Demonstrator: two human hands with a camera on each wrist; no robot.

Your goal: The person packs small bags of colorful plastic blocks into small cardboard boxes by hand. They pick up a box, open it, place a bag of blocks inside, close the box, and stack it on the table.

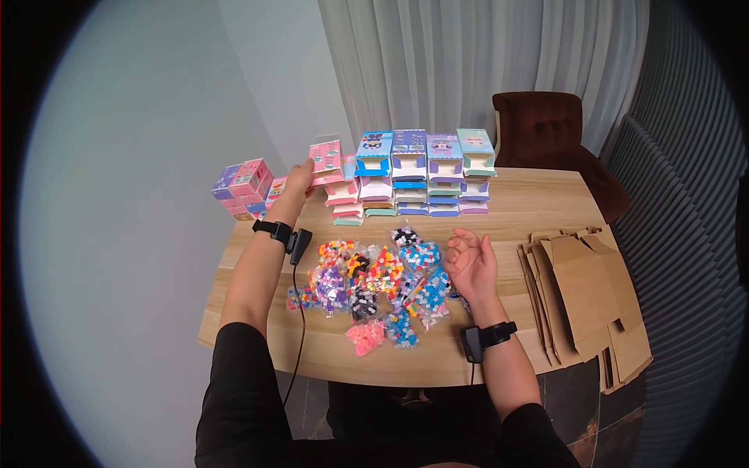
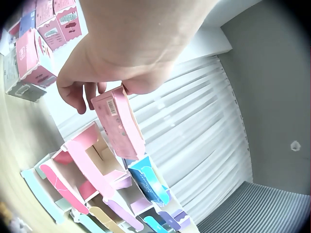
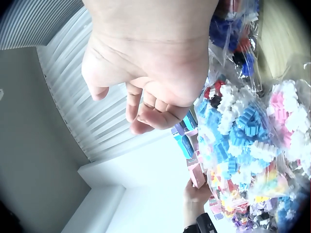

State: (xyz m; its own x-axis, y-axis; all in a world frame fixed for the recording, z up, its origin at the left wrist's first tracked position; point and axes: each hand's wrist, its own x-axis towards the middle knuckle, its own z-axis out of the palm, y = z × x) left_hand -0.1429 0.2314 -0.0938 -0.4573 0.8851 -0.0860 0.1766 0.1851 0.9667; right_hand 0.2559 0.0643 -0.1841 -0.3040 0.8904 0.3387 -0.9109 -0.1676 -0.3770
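Observation:
My left hand (image 1: 299, 181) grips a small pink box (image 1: 326, 156) by its side at the left end of the stacked boxes. In the left wrist view the pink box (image 2: 118, 121) shows a barcode and sits above a row of boxes with open flaps (image 2: 90, 167). My right hand (image 1: 473, 264) hangs palm up at the right edge of the bag pile, its fingers loosely curled around nothing. Beside it in the right wrist view lies a clear bag of blue and white blocks (image 3: 243, 131).
Open-ended boxes stand in stacks (image 1: 409, 168) along the table's back. More boxes (image 1: 243, 187) are piled at the left. Bags of coloured pieces (image 1: 382, 273) cover the middle. Flattened cardboard (image 1: 585, 296) lies at the right, and a brown chair (image 1: 538, 129) stands behind.

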